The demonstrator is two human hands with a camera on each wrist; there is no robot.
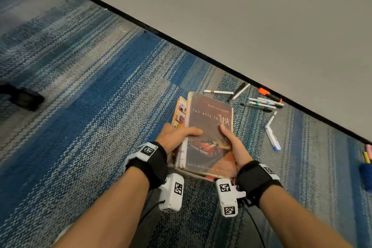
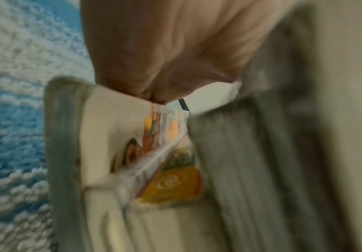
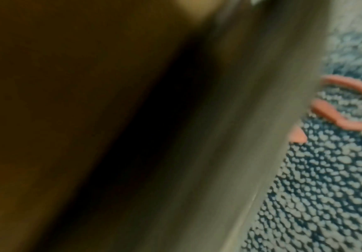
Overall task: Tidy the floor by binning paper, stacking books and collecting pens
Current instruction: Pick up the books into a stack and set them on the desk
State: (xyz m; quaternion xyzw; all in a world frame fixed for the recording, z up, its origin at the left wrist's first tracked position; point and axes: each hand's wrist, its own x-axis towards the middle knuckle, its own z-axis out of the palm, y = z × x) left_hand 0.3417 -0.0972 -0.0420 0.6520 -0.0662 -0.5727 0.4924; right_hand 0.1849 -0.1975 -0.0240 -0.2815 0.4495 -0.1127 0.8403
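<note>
In the head view both hands hold a stack of books low over the carpet. The top book (image 1: 209, 127) has a brown cover reading "The Keys to Tulsa". A colourful orange book (image 1: 179, 112) pokes out under it on the left. My left hand (image 1: 177, 137) grips the stack's left edge, thumb on the cover. My right hand (image 1: 235, 147) grips the right edge, thumb on top. The left wrist view, blurred, shows my left hand's palm (image 2: 165, 59) against page edges (image 2: 229, 170) and the colourful cover (image 2: 169, 184). Several pens (image 1: 261, 102) lie scattered near the wall.
A black baseboard (image 1: 181, 46) and grey wall (image 1: 261, 16) run diagonally behind the pens. A blue-capped marker (image 1: 272, 139) lies right of the books. A black object (image 1: 24, 96) sits far left. Highlighters (image 1: 367, 154) and a blue thing lie at the right edge. A pink loop (image 3: 352, 102) lies on the carpet.
</note>
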